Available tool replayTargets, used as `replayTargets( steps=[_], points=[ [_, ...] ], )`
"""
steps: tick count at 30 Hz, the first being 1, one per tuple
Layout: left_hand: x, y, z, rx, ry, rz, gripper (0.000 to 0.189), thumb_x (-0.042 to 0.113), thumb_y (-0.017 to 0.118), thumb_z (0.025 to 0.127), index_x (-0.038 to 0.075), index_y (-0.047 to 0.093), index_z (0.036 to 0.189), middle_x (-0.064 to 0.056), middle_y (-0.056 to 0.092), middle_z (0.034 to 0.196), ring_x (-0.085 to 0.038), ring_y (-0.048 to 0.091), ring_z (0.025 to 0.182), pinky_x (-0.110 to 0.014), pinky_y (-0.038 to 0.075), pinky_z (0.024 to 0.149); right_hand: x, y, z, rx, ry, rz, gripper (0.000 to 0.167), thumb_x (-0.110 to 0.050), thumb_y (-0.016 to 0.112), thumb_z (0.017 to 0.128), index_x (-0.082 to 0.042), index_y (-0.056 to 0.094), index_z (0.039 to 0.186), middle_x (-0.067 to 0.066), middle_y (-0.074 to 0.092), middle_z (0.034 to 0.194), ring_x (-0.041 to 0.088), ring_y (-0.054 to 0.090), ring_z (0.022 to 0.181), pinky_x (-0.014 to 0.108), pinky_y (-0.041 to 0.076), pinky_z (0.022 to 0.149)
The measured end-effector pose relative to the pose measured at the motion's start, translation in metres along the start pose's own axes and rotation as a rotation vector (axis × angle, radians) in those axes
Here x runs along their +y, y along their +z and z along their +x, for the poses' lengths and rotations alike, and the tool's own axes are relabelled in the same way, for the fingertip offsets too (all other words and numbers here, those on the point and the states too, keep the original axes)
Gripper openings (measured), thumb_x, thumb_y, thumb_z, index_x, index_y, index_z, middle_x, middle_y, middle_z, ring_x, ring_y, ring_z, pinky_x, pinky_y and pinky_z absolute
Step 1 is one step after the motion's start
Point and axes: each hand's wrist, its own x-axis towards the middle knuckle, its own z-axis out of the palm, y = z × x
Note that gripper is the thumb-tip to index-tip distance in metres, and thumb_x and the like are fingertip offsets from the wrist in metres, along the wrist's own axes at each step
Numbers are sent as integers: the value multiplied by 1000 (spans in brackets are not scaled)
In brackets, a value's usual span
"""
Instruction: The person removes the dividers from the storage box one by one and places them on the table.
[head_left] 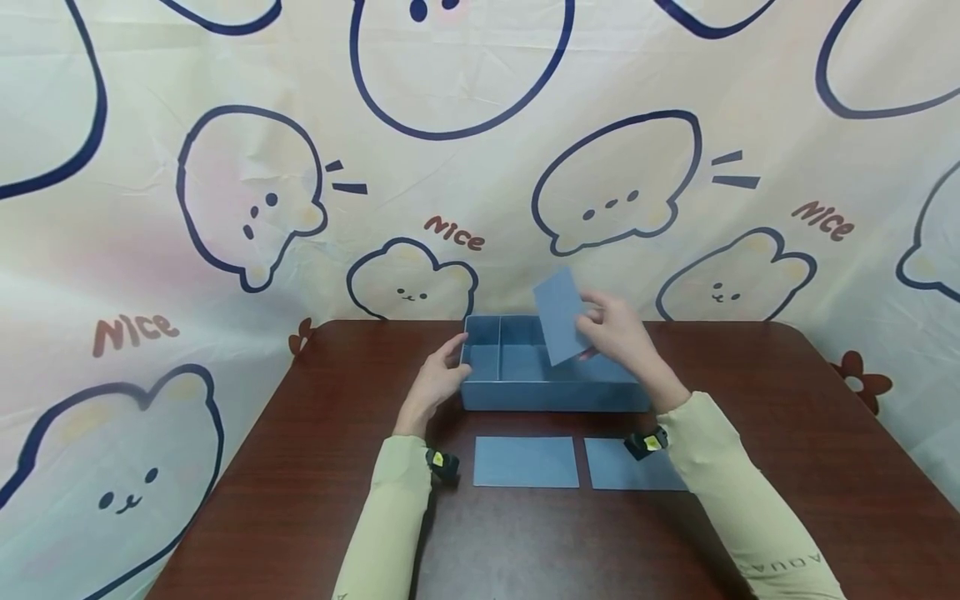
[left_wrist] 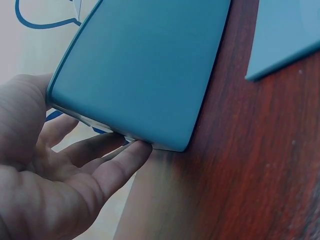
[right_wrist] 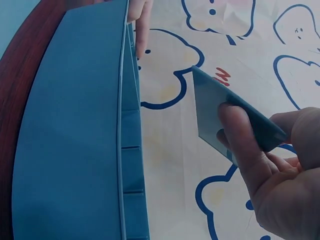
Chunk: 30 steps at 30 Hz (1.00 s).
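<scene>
Blue box (head_left: 555, 397) on the table (head_left: 300, 467), toward its far edge: I see the left hand (head_left: 435, 382) pinching the left end, thumb at the rim, presumably for steadiness; the right hand (head_left: 618, 333) pinches a tilted panel (head_left: 558, 312) above the box, perhaps to clear its walls. Two flat panels (head_left: 525, 462) lie nearer, the right one partly hidden by the right sleeve (head_left: 720, 450); some compartments (head_left: 517, 360) escape me.
</scene>
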Motion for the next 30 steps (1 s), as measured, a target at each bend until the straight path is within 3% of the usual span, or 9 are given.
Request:
replayTargets(
  steps=[8, 17, 21, 30],
  points=[
    [0, 0, 0, 3, -7, 3, 63, 17, 55, 91, 40, 38, 147, -7, 36, 158, -34, 37, 144, -60, 36, 111, 11, -8, -7, -2, 8, 11, 56, -21, 50, 98, -9, 36, 151, 9, 59, 65, 27, 73, 65, 41, 60, 77],
    [-1, 0, 2, 1, -4, 1, 63, 17, 54, 91, 40, 38, 148, -7, 36, 158, -35, 37, 144, -60, 37, 110, 20, -14, -14, 14, -19, -17, 53, -19, 50, 98, -7, 39, 148, 18, 73, 92, 25, 74, 73, 39, 61, 70],
    [-1, 1, 2, -5, -12, 2, 63, 18, 54, 91, 41, 38, 147, -7, 35, 158, -34, 37, 144, -59, 37, 111, 23, -14, -18, 24, -28, -40, 52, -20, 51, 98, -6, 40, 147, 18, 74, 94, 24, 74, 74, 38, 60, 72],
    [-1, 1, 2, 2, -12, 7, 63, 18, 55, 91, 41, 38, 147, -6, 36, 158, -34, 37, 144, -59, 37, 110, 27, -13, -24, 21, -19, -36, 53, -20, 51, 97, -7, 40, 147, 20, 73, 104, 22, 73, 71, 31, 57, 63]
  ],
)
